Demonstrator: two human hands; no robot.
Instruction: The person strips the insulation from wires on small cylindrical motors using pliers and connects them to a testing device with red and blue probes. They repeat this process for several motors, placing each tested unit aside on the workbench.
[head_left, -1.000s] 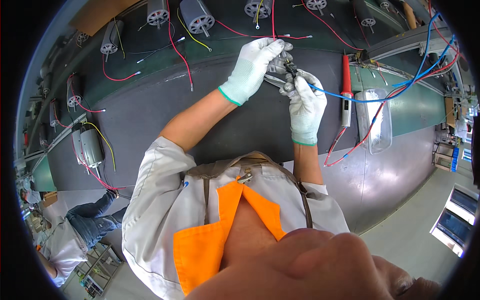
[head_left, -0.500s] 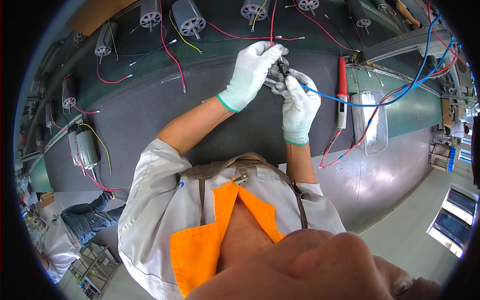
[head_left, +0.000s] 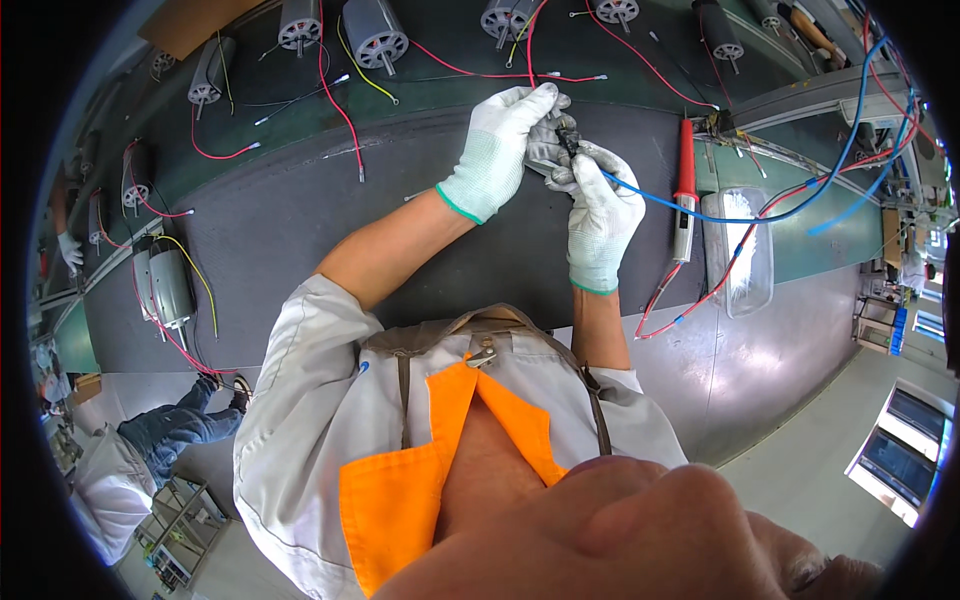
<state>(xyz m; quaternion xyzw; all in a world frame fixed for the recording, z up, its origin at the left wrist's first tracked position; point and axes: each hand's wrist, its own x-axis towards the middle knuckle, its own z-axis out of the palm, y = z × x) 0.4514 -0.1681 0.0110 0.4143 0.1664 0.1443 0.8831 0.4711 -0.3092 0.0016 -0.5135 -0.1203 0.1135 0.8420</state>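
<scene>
Both of my hands wear white knit gloves with green cuffs and meet over the dark worktop [head_left: 330,220]. My left hand [head_left: 500,150] is closed, with thumb and forefinger pinching the end of a red wire [head_left: 533,55] that runs down from a grey motor [head_left: 508,18] at the far edge. My right hand [head_left: 605,215] is closed around a small black clip [head_left: 568,138] on the end of a blue cable [head_left: 690,208]. The clip lies between the two hands, close to the left fingers. Whether it touches the red wire's end is hidden by my fingers.
Several grey motors, one large [head_left: 376,38], line the far side with red and yellow leads. Another motor [head_left: 165,285] stands at the left. Right of my hands lie a red-handled probe [head_left: 685,170] and a clear plastic tray [head_left: 765,285]. A person [head_left: 170,435] is at lower left.
My hands stay together with only slight finger movement. The red wire now slants more near my left hand, and the blue cable has swung a little. Another person's gloved hand appears at far left.
</scene>
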